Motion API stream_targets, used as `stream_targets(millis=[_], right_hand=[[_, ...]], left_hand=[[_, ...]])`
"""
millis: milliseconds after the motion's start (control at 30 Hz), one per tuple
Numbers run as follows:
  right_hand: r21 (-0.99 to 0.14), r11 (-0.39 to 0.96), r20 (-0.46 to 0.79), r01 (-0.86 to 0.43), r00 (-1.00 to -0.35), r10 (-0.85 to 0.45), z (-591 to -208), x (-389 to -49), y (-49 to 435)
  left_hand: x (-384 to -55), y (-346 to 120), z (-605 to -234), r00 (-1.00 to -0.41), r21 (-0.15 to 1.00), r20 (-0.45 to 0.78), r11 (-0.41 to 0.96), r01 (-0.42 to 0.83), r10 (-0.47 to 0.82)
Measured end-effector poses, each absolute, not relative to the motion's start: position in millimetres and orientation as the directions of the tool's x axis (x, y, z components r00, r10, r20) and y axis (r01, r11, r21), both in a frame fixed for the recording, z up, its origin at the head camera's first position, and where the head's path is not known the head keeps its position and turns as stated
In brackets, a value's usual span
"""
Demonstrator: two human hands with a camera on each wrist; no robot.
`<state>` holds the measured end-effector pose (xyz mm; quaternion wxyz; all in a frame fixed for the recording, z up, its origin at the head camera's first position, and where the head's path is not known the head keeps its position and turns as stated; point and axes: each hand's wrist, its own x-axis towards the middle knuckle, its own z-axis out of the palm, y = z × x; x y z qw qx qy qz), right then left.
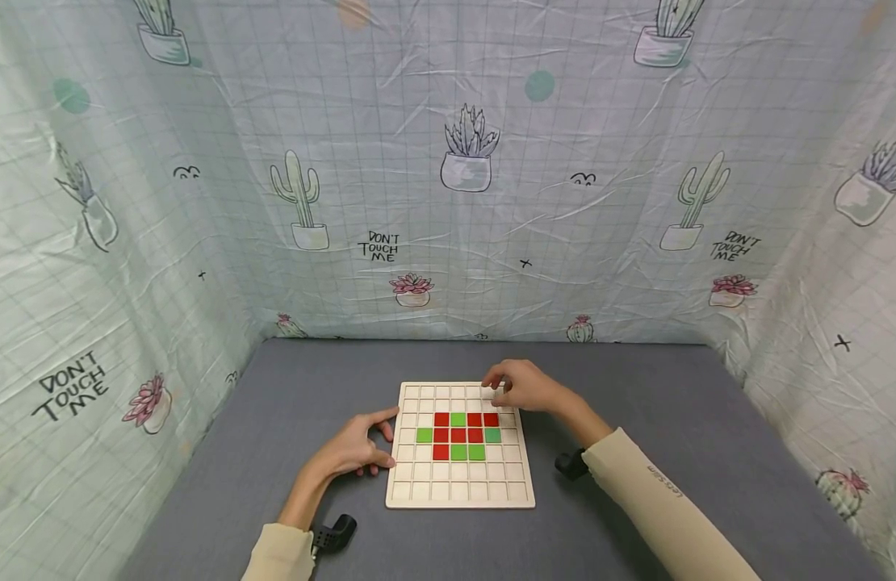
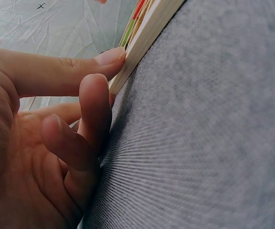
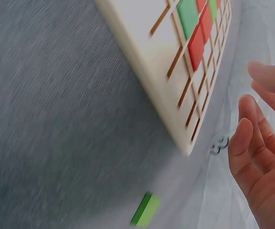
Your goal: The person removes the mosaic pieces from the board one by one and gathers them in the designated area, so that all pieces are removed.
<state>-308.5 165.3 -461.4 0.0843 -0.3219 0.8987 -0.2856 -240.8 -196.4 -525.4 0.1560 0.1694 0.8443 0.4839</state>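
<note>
A pale wooden grid board [image 1: 462, 491] lies flat on the table, with red tiles [image 1: 441, 436] and green tiles [image 1: 458, 453] in a cluster of its middle cells. One tile [image 1: 492, 436] on the right is a bluer green. My left hand [image 1: 349, 445] touches the board's left edge with thumb and forefinger; in the left wrist view the thumb [image 2: 111, 56] presses the side while other fingers curl loosely. Over the far right corner hovers my right hand [image 1: 524, 386], its fingers bent and apart. Nothing shows between them in the right wrist view [image 3: 266, 143].
A loose green tile [image 3: 146, 210] lies on the table off the board in the right wrist view; the head view does not show it. Grey cloth [image 1: 274, 420] covers the table. Printed curtains [image 1: 491, 266] hang behind and at both sides.
</note>
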Motion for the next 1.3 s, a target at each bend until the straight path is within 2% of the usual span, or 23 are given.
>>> stream_targets(millis=[367, 867, 1300], right_hand=[[-0.577, 0.606, 0.000, -0.547, -0.742, -0.670, -468, -308, 129], [-0.623, 0.607, -0.064, -0.493, -0.741, -0.668, -479, -308, 91], [-0.594, 0.628, -0.070, -0.503, -0.746, -0.663, -486, -305, 78]], left_hand=[[-240, -197, -525, -0.895, 0.872, -0.100, 0.472, 0.131, 0.434], [-240, -193, -524, -0.900, 0.862, -0.104, 0.489, 0.130, 0.424], [-241, -195, -525, -0.901, 0.861, -0.083, 0.486, 0.150, 0.426]])
